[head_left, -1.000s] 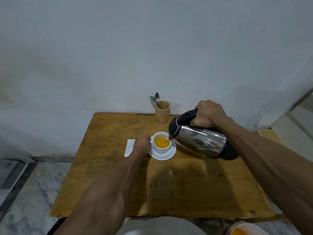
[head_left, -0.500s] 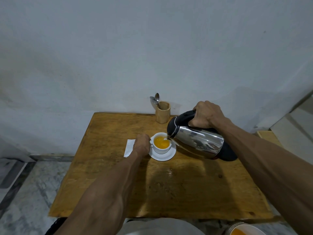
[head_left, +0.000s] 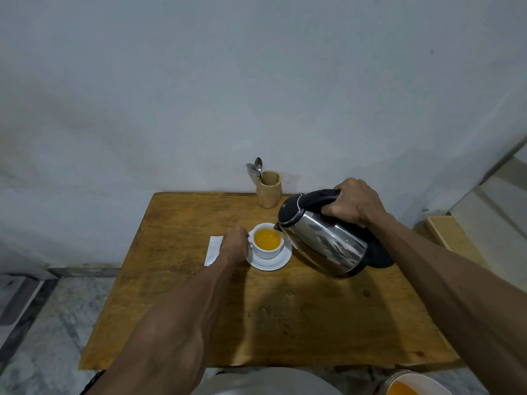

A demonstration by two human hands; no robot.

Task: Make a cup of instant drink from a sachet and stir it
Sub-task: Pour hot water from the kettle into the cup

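A white cup (head_left: 268,251) filled with orange liquid stands on a white saucer (head_left: 269,263) on the wooden table (head_left: 256,309). My left hand (head_left: 234,246) grips the cup's handle on its left side. My right hand (head_left: 352,201) is closed on the black handle of a steel kettle (head_left: 322,243), held tilted above the table with its spout at the cup's right rim. No stream of water is visible. A white sachet (head_left: 213,250) lies flat to the left of my left hand.
A wooden holder (head_left: 268,189) with spoons (head_left: 258,168) stands at the table's back edge against the wall. A bowl of orange liquid (head_left: 410,386) sits at the bottom right, below the table. A wooden ledge (head_left: 450,238) lies to the right.
The kettle has tipped back toward upright and its spout has lifted slightly from over the cup. My left hand stays on the cup.
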